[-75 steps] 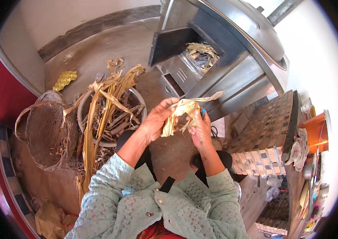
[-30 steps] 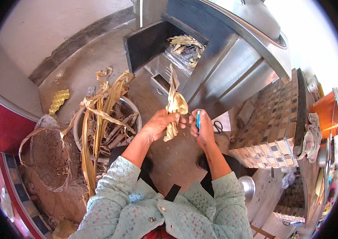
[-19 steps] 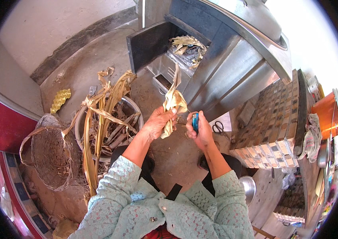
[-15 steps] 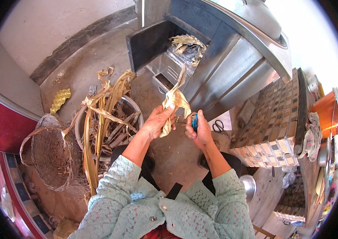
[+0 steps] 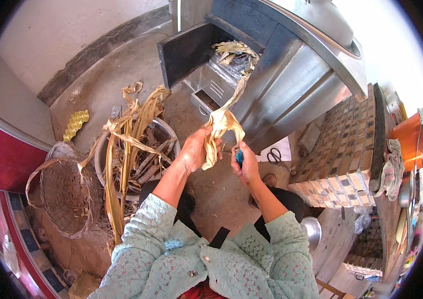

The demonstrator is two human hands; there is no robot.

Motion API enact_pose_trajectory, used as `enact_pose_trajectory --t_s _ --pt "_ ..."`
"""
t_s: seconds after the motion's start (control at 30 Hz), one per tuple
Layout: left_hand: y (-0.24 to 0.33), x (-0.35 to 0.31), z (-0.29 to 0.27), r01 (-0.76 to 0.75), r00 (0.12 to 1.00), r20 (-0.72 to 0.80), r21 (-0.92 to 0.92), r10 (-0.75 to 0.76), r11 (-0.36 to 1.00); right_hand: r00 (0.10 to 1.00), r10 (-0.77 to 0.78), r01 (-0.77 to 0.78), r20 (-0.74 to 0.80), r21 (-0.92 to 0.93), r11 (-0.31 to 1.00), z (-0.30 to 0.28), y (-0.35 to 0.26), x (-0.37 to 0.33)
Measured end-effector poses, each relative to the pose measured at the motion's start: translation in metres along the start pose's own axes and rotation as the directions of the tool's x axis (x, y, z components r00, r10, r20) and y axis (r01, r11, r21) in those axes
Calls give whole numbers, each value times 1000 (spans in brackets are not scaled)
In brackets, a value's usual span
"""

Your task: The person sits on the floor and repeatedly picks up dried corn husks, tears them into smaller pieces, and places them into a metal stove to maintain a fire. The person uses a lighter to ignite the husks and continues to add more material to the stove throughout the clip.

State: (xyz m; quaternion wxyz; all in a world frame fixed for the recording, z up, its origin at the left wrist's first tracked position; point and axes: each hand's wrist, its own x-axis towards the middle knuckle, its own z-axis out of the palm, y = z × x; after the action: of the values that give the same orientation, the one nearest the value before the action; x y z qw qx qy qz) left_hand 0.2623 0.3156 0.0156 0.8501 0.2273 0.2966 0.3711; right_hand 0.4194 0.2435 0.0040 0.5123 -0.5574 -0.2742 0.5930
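Note:
My left hand (image 5: pixel 191 152) is closed on a dry corn leaf (image 5: pixel 223 122), pale and crumpled. One strip of the leaf reaches up past the stove front, and another hangs toward my right hand (image 5: pixel 249 168). That hand is wrapped round a small blue lighter (image 5: pixel 240 157), its top end close under the hanging leaf tip. I can make out no flame. Beyond my hands, the stove's black door (image 5: pixel 184 55) stands open, and dry leaves (image 5: pixel 234 49) lie at the mouth of the firebox.
At left, a metal basin (image 5: pixel 175 142) holds sticks and long dry stalks (image 5: pixel 130 134), beside a wicker basket (image 5: pixel 67 192). An ash drawer (image 5: pixel 204 102) sticks out below the firebox. Black-handled scissors (image 5: pixel 274 155) lie on white paper near a brick structure (image 5: pixel 338 154) at right.
My right hand has moved slightly down and left, bringing the lighter under the leaf's hanging tip. The leaf has shifted, its long strip now leaning further right.

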Motion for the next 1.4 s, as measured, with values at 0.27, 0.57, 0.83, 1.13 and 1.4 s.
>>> enact_pose_trajectory --t_s 0.27,0.57,0.83,1.13,1.4 --pt "3 -5 3 -64 997 28 -97 67 993 994 -9 17 -106 75 997 -6 2 1" --pt "5 -7 5 -132 983 127 -33 135 991 993 -20 31 -114 97 995 -4 -1 -3" --pt "5 -9 8 -177 968 184 16 171 984 996 21 -13 -81 92 996 -4 -1 -5" --pt "4 -10 9 -190 962 204 25 181 982 998 25 -18 -57 113 993 -4 3 -4" --pt "6 -10 9 -186 961 212 8 180 982 996 93 -90 -10 169 981 -4 3 -2"
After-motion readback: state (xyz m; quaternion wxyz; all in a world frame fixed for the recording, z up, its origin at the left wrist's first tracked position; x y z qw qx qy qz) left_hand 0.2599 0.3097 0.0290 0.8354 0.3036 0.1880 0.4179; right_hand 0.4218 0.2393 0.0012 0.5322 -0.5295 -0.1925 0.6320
